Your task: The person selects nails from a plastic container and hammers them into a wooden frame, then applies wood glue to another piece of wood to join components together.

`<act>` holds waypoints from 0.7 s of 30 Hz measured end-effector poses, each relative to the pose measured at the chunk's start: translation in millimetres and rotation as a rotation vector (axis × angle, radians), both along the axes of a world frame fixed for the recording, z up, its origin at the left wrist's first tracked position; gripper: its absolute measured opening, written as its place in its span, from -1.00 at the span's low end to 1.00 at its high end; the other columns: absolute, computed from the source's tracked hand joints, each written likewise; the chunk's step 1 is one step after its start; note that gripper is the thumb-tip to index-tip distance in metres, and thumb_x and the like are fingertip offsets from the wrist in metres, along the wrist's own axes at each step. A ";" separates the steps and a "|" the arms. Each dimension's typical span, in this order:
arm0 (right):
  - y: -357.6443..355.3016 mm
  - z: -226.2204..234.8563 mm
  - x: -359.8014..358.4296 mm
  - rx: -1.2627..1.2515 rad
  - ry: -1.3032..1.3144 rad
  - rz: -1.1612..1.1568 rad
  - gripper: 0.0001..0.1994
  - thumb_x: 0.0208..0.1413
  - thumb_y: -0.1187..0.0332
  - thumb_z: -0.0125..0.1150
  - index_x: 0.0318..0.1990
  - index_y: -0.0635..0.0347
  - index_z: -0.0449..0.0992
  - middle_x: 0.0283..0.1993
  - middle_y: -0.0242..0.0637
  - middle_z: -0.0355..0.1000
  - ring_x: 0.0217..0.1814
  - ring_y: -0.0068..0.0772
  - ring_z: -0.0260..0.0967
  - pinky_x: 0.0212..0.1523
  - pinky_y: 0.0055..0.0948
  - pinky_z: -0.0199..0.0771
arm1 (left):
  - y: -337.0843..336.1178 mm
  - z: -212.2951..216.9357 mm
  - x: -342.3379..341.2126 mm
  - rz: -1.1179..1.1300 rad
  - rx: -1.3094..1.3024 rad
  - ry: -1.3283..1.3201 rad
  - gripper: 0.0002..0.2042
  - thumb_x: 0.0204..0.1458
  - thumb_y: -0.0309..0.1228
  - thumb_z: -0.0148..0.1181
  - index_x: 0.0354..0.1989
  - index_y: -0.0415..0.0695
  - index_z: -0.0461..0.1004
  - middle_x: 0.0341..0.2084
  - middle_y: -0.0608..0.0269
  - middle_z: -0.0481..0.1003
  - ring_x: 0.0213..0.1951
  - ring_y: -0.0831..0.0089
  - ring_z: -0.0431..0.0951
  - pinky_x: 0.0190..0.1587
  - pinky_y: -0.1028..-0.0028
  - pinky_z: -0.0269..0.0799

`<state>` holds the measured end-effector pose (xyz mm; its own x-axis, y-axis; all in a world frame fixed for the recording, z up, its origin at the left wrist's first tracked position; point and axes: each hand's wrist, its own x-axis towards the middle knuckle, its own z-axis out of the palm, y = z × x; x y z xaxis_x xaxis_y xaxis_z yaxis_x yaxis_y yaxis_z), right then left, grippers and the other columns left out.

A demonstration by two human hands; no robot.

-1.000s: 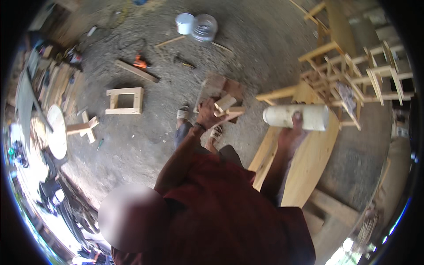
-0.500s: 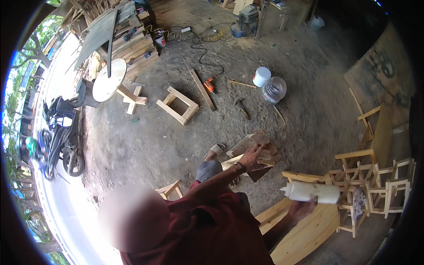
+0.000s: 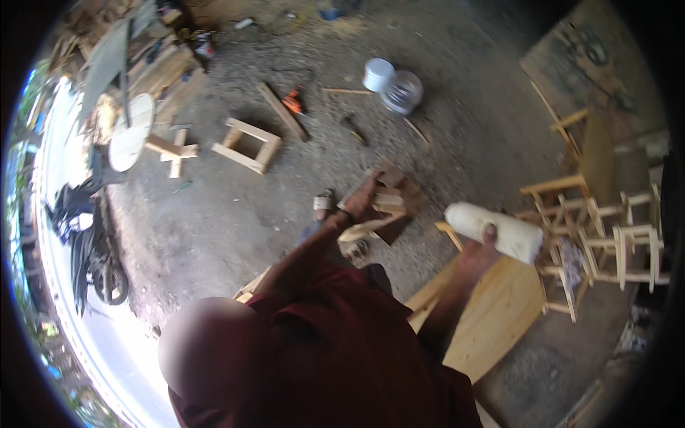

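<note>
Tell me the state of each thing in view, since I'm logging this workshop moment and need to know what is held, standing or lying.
left hand: closed on the wooden pieces
wooden pieces: held up, several bunched together
right hand: gripping the white cylinder from below
white cylinder: held roughly level
square wooden frame: lying flat on the ground
white bucket: upright on the ground
small stool frames: upright, grouped together

Open dirt floor [image 3: 214,214] lay free to person's left and fwd of left hand [image 3: 360,207]. Ahead: square wood frame [image 3: 247,145], plank [image 3: 282,110], two buckets [image 3: 392,84] blocked. Right hand [image 3: 477,251] hemmed by stacked wooden stools [image 3: 599,228] just beside; round tabletop [image 3: 499,314] below it.
</note>
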<state>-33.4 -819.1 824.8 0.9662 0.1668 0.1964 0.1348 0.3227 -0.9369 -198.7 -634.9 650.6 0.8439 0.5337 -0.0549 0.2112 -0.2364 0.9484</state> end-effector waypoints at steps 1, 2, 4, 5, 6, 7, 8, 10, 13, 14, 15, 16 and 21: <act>-10.0 -23.1 17.2 0.228 0.134 0.258 -0.28 0.00 0.05 0.38 0.25 0.18 0.25 0.12 -0.12 0.36 0.19 -0.07 0.32 0.28 -0.01 0.31 | 2.1 -12.0 3.1 -0.026 0.117 -0.026 0.07 -0.30 -0.14 0.57 0.36 -0.18 -0.02 0.10 -0.04 0.36 0.16 0.02 0.40 0.20 0.22 0.37; -4.4 -22.6 15.8 0.484 0.348 0.391 -0.32 0.01 0.05 0.36 0.20 0.21 0.27 0.10 -0.13 0.36 0.16 -0.08 0.34 0.24 0.00 0.36 | 3.7 -21.7 6.4 -0.039 0.239 -0.044 0.05 -0.30 -0.14 0.57 0.35 -0.18 -0.01 0.07 -0.03 0.38 0.14 0.02 0.41 0.20 0.24 0.36; 10.9 -30.9 12.5 0.276 0.313 0.163 -0.33 0.03 0.12 0.37 0.23 0.17 0.22 0.06 -0.14 0.37 0.08 -0.10 0.39 0.15 -0.02 0.47 | 0.3 -20.1 9.7 -0.010 0.265 0.011 0.03 -0.30 -0.14 0.58 0.32 -0.18 0.02 0.03 -0.02 0.40 0.12 0.03 0.42 0.20 0.25 0.35; 10.7 -38.2 12.2 0.147 0.245 0.133 -0.33 0.02 0.22 0.39 0.25 0.16 0.20 0.06 -0.15 0.36 0.08 -0.11 0.39 0.15 -0.02 0.47 | -2.5 -17.2 11.6 0.006 0.279 0.040 0.01 -0.30 -0.14 0.58 0.31 -0.19 0.03 0.01 -0.02 0.41 0.12 0.04 0.42 0.20 0.26 0.34; 22.8 -35.5 3.4 0.025 0.182 0.120 -0.31 0.01 0.31 0.41 0.26 0.16 0.17 0.05 -0.15 0.35 0.07 -0.13 0.40 0.14 -0.03 0.47 | -1.9 -19.8 10.4 0.004 0.249 0.037 -0.06 -0.28 -0.14 0.57 0.25 -0.18 0.09 0.00 -0.03 0.40 0.09 0.02 0.43 0.16 0.25 0.36; 31.5 -38.6 -0.2 0.090 0.258 0.137 -0.30 0.00 0.36 0.41 0.27 0.16 0.16 0.06 -0.15 0.35 0.09 -0.13 0.39 0.15 -0.02 0.47 | -2.1 -25.2 8.1 0.004 0.219 0.033 -0.12 -0.27 -0.13 0.56 0.19 -0.18 0.15 -0.02 -0.03 0.40 0.06 0.01 0.44 0.12 0.23 0.37; 39.5 -45.6 -2.2 0.155 0.334 0.156 -0.29 -0.01 0.41 0.41 0.28 0.16 0.15 0.07 -0.15 0.34 0.10 -0.14 0.38 0.15 -0.01 0.47 | -2.3 -30.5 6.5 0.006 0.189 0.030 -0.19 -0.26 -0.13 0.55 0.12 -0.18 0.21 -0.03 -0.04 0.39 0.03 -0.01 0.45 0.09 0.22 0.39; 59.7 -69.8 -4.1 0.086 0.378 0.084 -0.27 -0.02 0.46 0.42 0.29 0.17 0.13 0.10 -0.13 0.33 0.13 -0.18 0.37 0.17 -0.01 0.48 | -0.9 -42.4 5.0 -0.017 0.251 0.115 -0.18 -0.25 -0.08 0.54 0.13 -0.18 0.19 -0.04 0.00 0.41 0.05 0.04 0.45 0.12 0.22 0.37; 82.9 -87.9 -9.8 0.046 0.313 0.168 -0.26 0.01 0.43 0.42 0.29 0.30 0.10 0.12 -0.07 0.32 0.12 -0.18 0.38 0.16 -0.08 0.50 | 0.2 -33.0 5.7 -0.060 0.262 0.120 -0.14 -0.24 -0.04 0.53 0.16 -0.19 0.15 -0.02 0.00 0.43 0.09 0.05 0.45 0.13 0.22 0.36; 90.4 -90.3 -9.6 0.026 0.305 0.201 -0.26 0.01 0.43 0.42 0.29 0.31 0.09 0.12 -0.06 0.31 0.12 -0.18 0.38 0.16 -0.09 0.50 | 1.5 -24.4 6.2 -0.075 0.217 0.140 -0.15 -0.24 -0.04 0.53 0.14 -0.19 0.16 -0.03 -0.01 0.43 0.08 0.04 0.45 0.13 0.22 0.37; 99.7 -88.0 -10.9 0.010 0.297 0.239 -0.25 0.01 0.42 0.42 0.30 0.33 0.08 0.13 -0.05 0.31 0.12 -0.18 0.38 0.16 -0.10 0.50 | 2.7 -18.2 5.5 -0.084 0.176 0.159 -0.16 -0.24 -0.03 0.52 0.12 -0.20 0.16 -0.04 -0.02 0.44 0.08 0.04 0.46 0.12 0.21 0.38; 107.9 -85.5 -13.4 -0.006 0.289 0.277 -0.24 0.01 0.42 0.43 0.30 0.34 0.07 0.13 -0.04 0.31 0.13 -0.18 0.38 0.16 -0.11 0.50 | 2.0 -16.3 4.6 -0.073 0.160 0.185 -0.13 -0.24 0.00 0.51 0.15 -0.21 0.14 -0.04 -0.06 0.45 0.08 0.00 0.46 0.12 0.21 0.37; 134.9 -85.0 -24.7 -0.095 0.300 0.267 -0.27 -0.01 0.41 0.44 0.27 0.37 0.15 0.16 -0.02 0.31 0.14 -0.16 0.37 0.10 -0.13 0.53 | -1.8 -18.8 3.3 -0.039 0.140 0.235 -0.08 -0.24 0.07 0.48 0.16 -0.27 0.11 0.00 -0.18 0.41 0.12 -0.05 0.42 0.18 0.19 0.32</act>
<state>-58.2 -684.2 739.8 0.8987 0.4230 -0.1162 -0.2258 0.2191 -0.9492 -195.4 -636.7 631.8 0.8369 0.5169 -0.1799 0.4099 -0.3740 0.8319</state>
